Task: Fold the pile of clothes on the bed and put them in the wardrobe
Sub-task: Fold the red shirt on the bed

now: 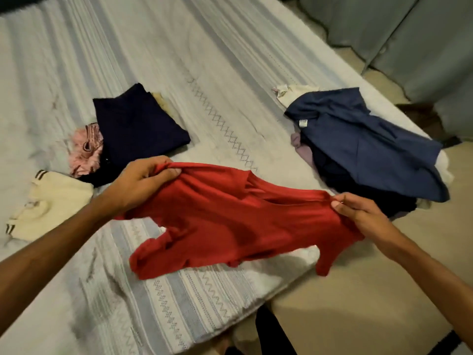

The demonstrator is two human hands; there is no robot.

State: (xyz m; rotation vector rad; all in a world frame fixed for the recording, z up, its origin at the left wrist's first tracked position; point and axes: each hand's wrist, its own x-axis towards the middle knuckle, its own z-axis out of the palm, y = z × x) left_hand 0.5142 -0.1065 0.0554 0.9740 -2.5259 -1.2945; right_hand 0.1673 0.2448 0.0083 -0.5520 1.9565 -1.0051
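A red garment (pixel 230 216), thin and limp, hangs stretched between the two hands just above the near edge of the bed (pixel 179 73), its lower hem drooping onto the striped bedspread (pixel 158 311). The left hand (pixel 143 183) has its fingers curled over one bunched upper corner, thumb pressed against the cloth; the right hand (pixel 358 213) pinches the opposite corner between thumb and fingertips. Which part of the garment each corner is cannot be told, as the cloth is crumpled and partly doubled on itself. This looks like the start of folding this piece: it is picked up and spread, not yet laid flat or creased. The next move likely calls for pulling the top edge taut, lowering the piece flat onto the bedspread, and smoothing it before the first fold, since fabric this soft will sag and wrinkle if released unevenly. To the left lies a folded dark navy garment (pixel 138 124), with a pink item (pixel 85 152) just beside it and a cream knit piece with dark stripes (pixel 51 203) nearer the person. To the right, near the bed's edge, sits the unfolded pile, topped by a blue garment (pixel 366 144) over darker and lilac cloth. A grey curtain (pixel 396 34) hangs beyond. No wardrobe is in view.
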